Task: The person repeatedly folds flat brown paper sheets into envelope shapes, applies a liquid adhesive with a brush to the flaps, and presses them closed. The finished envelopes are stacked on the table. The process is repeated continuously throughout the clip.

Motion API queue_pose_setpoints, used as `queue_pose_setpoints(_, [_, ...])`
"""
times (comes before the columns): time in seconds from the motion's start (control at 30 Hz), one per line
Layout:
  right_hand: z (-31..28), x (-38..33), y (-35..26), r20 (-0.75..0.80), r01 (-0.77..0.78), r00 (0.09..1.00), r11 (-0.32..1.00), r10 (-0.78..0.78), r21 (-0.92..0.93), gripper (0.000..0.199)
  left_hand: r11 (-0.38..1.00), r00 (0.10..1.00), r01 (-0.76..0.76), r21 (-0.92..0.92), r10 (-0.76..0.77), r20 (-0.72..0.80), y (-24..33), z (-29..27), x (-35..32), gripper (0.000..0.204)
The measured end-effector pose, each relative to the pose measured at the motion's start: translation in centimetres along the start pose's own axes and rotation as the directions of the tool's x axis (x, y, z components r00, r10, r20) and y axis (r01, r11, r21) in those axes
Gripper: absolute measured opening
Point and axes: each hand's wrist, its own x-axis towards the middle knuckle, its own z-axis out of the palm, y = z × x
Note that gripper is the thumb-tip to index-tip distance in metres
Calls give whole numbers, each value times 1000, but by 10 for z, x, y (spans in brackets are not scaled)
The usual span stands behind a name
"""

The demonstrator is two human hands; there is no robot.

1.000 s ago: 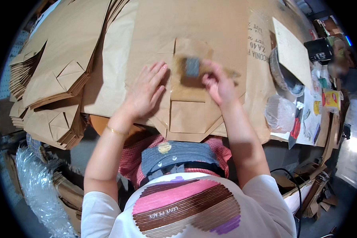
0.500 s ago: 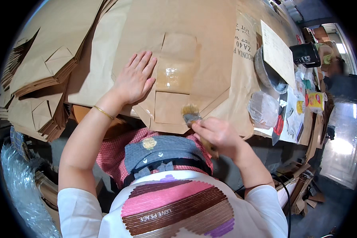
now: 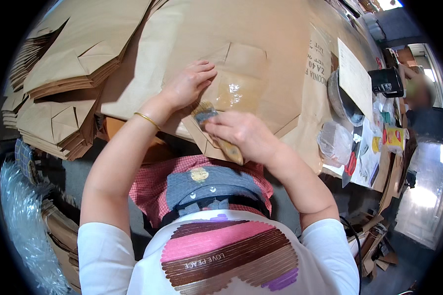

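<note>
Brown paper sack (image 3: 243, 69) lies flat under hands; left hand (image 3: 188, 88) atop, loosely open, empty, likely steadying; right hand (image 3: 240, 133), grip closed round brush (image 3: 230, 150), bristles (image 3: 202, 106) at near-left fold (image 3: 197, 132).

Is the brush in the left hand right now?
No, the right hand grips the brush, while the left hand is apart from it, over the brown paper.

My left hand (image 3: 189, 86) lies palm down at eleven o'clock, left forearm (image 3: 128, 152) aimed toward one, while my right hand (image 3: 243, 133), closed in a grip, sits at four-thirty from it, right forearm (image 3: 298, 177) aimed toward ten-thirty.
</note>
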Motion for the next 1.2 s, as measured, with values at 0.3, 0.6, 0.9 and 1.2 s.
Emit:
queue_pose_setpoints(0.3, [-15,-60,-46,194,-127,975,989,110,77,26,999,997,-14,47,18,-78,9,8,-4,26])
queue_pose_setpoints(0.6, [-36,-98,-36,-126,-367,928,917,351,-153,24,983,996,-37,183,51,-74,9,5,-6,28])
queue_pose_setpoints(0.9, [-55,-73,-13,-90,-354,882,778,462,519,12,978,994,-76,194,90,-63,22,1,5,28])
queue_pose_setpoints(1.2, [-69,-40,123,-286,-585,443,516,850,626,15,970,999,-33,240,33,4,25,-2,6,33])
